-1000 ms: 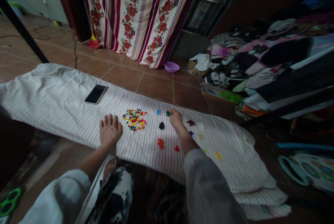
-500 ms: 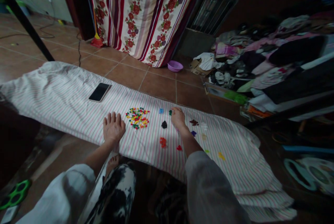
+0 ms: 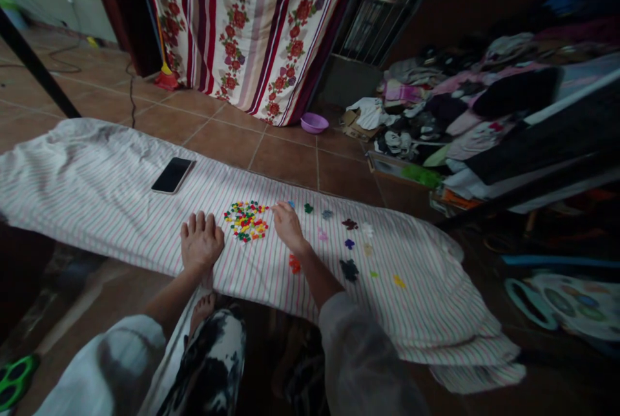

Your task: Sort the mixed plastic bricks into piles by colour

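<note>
A mixed heap of small coloured pieces (image 3: 247, 221) lies on the striped cloth (image 3: 145, 235). My left hand (image 3: 201, 240) rests flat on the cloth, left of the heap, its fingers spread and nothing in it. Just right of the heap is my right hand (image 3: 288, 225), thumb and forefinger close together; whether they hold a piece is too small to tell. Small single-colour groups lie farther right: green (image 3: 309, 208), brown (image 3: 349, 224), purple (image 3: 349, 244), pink (image 3: 322, 234), dark grey (image 3: 349, 269) and yellow (image 3: 399, 281). Orange pieces (image 3: 294, 264) lie beside my right forearm.
A phone (image 3: 173, 175) lies on the cloth at the left. Beyond the cloth, a purple bowl (image 3: 314, 123) stands on the tiled floor before a flowered curtain (image 3: 256, 28). Clothes (image 3: 465, 99) are piled at the right. My bare foot (image 3: 202, 312) is below the cloth's near edge.
My right hand has moved left from the green group to the heap's right edge. My left hand stays flat on the cloth. The whole view has shifted slightly.
</note>
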Motion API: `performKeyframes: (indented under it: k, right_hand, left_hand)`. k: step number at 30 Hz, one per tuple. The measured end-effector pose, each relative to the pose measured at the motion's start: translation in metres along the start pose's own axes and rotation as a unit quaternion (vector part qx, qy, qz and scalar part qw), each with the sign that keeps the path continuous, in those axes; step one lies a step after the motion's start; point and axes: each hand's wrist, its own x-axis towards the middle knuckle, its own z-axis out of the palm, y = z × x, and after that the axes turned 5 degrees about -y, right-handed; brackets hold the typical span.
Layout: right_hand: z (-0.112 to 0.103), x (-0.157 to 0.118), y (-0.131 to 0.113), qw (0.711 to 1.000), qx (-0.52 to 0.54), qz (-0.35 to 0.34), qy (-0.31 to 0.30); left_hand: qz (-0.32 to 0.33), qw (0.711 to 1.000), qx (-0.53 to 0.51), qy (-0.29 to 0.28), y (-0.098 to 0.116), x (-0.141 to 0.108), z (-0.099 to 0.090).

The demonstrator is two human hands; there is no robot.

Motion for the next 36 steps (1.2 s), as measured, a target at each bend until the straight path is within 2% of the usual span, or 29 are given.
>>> performKeyframes:
  k: [4,7,12,18,30,36]
  right_hand:
    - [0.018,-0.006,-0.019,0.999,0.021,-0.04,-0.025]
    - [0.021,-0.006,-0.024,0.998,0.032,-0.05,-0.035]
    - [0.013,0.002,-0.02,0.998,0.03,-0.014,-0.045]
    - [0.006,0.015,-0.018,0.997,-0.022,0.042,-0.065]
    - [0.016,0.037,-0.039,0.974,-0.144,0.073,-0.159]
    - [0.02,0.037,-0.042,0.978,-0.136,0.057,-0.147]
  left_hand:
    - [0.003,1.0,0.0,0.006,0.0,0.0,0.0]
    - [0.005,1.0,0.003,0.012,0.0,0.0,0.002]
    - [0.005,1.0,0.006,0.025,-0.001,0.001,0.007]
    - [0.008,1.0,-0.005,0.026,-0.002,0.001,0.007]
    - [0.004,1.0,-0.001,0.025,-0.001,0.001,0.007]
    - [0.006,1.0,-0.001,0.022,-0.001,0.002,0.007]
